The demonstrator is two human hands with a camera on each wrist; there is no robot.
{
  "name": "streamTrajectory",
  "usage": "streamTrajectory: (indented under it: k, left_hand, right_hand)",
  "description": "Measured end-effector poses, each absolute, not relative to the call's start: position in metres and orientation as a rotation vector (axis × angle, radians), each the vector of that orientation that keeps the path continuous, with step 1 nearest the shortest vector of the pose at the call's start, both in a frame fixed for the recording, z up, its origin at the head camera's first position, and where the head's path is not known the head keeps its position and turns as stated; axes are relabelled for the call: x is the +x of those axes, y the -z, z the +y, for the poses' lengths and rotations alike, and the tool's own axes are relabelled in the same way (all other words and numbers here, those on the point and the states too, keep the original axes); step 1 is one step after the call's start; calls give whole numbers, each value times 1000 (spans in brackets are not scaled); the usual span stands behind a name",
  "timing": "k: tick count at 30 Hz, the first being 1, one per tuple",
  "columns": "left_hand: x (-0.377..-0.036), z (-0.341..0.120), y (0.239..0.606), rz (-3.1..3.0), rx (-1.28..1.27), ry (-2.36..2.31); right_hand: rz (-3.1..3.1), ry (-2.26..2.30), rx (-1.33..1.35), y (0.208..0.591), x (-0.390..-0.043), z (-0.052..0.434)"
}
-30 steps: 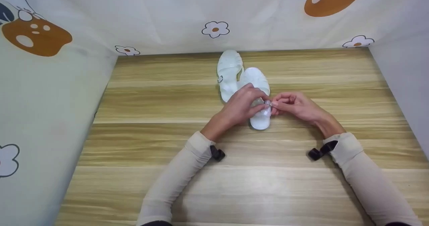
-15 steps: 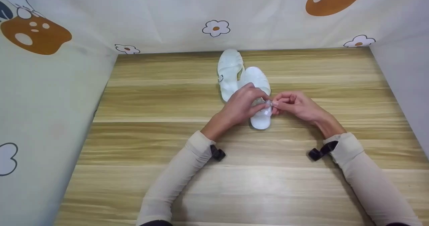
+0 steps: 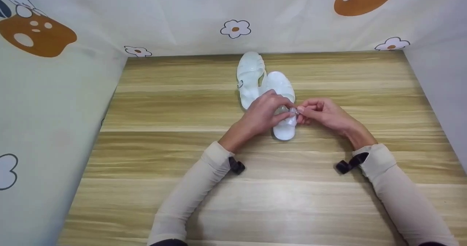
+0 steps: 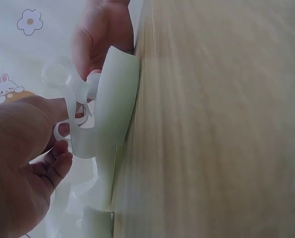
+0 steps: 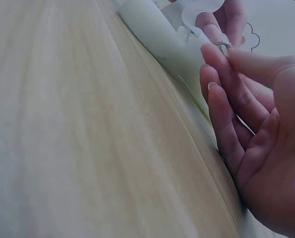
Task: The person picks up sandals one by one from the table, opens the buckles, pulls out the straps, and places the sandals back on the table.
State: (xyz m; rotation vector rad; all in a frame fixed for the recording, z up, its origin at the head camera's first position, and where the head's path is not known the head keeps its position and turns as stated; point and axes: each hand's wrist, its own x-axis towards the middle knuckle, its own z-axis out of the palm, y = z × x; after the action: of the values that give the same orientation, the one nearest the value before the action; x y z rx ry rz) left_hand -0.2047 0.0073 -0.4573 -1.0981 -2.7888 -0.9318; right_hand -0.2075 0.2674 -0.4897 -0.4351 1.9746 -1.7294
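Observation:
Two pale, translucent jelly sandals lie on the wood-grain surface in the head view. The nearer sandal (image 3: 284, 133) is partly covered by my left hand (image 3: 261, 112), whose thumb and fingers pinch its ankle strap. My right hand (image 3: 324, 114) meets it at the sandal's outer side. In the right wrist view, its thumb and index finger pinch a small metal buckle (image 5: 223, 45) on the strap. The left wrist view shows the raised strap (image 4: 83, 141) above the sole. How the strap sits in the buckle cannot be made out.
The other sandal (image 3: 250, 74) lies behind and to the left, touching or very near the nearer one, with its buckle on the left side. A printed cloth wall (image 3: 193, 23) closes off the back. The wood-grain surface (image 3: 277, 202) extends towards the person.
Both hands keep their places at the strap. My right fingertips have shifted slightly at the buckle. The whole head view has drifted a little.

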Motion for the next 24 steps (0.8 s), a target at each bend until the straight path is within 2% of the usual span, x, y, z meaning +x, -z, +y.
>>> streamTrajectory:
  k: [24]
  left_hand:
    - [-204,5,461,-2771,-1090,895]
  right_hand:
    - [1980,1751,-457,487,-206,263]
